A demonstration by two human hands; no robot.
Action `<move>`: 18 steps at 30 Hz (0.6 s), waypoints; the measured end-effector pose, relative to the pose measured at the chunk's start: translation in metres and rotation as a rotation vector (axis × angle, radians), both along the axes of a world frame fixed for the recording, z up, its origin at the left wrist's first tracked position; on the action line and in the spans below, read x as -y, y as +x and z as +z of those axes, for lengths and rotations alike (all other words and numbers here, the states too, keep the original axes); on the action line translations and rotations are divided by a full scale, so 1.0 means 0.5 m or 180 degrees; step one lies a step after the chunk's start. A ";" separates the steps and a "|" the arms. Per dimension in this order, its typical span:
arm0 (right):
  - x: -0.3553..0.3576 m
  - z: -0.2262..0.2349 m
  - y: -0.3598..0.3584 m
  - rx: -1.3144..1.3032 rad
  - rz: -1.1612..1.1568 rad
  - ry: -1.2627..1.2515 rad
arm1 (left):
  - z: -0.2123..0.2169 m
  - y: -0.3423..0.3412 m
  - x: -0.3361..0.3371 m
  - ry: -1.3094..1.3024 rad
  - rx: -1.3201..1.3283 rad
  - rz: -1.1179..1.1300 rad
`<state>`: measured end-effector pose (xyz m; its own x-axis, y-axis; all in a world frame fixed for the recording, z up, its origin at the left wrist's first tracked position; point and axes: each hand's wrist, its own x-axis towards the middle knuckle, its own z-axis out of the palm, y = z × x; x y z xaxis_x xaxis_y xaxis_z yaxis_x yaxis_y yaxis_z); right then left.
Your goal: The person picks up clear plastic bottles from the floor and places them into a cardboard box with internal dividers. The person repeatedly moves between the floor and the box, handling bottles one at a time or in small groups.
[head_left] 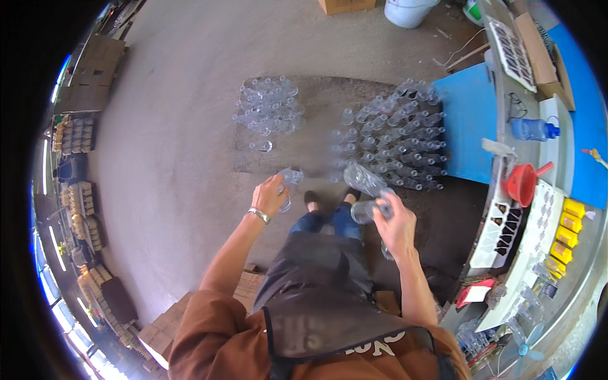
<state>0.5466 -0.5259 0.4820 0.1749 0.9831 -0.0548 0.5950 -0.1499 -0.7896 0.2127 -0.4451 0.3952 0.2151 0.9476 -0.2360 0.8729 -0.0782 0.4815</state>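
My left hand (270,194), wearing a metal watch, is closed around clear glass bottles (291,177); one points forward and another shows below the fingers. My right hand (397,225) grips more clear bottles (365,179) by their necks, their bases toward the middle; part of one more shows under the hand. Beyond my hands a flat dark board (316,117) lies on the floor. Upright bottles (269,104) stand packed at its left, with a single bottle (261,146) nearer me. A larger group of bottles (392,136) stands in rows at its right.
To the right runs a workbench with a blue panel (468,123), red funnel (522,185), blue water jug (535,130), yellow boxes (563,244) and a small fan (523,349). A white bucket (408,11) stands far off. Cardboard boxes (92,69) line the left; others (168,323) sit beside me.
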 end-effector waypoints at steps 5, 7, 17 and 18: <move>-0.189 -0.241 -0.190 0.0075 0.0483 -0.0009 | -0.224 -0.132 -0.043 -0.0012 -0.0089 0.0664; -0.242 -0.325 -0.264 0.0139 0.0487 -0.0178 | -0.299 -0.172 -0.058 0.0020 -0.0062 0.0837; -0.423 -0.824 -0.501 0.0387 0.0598 -0.0933 | -0.704 -0.263 -0.233 -0.0160 0.0192 0.1057; -0.435 -0.860 -0.514 0.0421 0.0655 -0.0947 | -0.730 -0.271 -0.251 -0.0212 0.0129 0.1034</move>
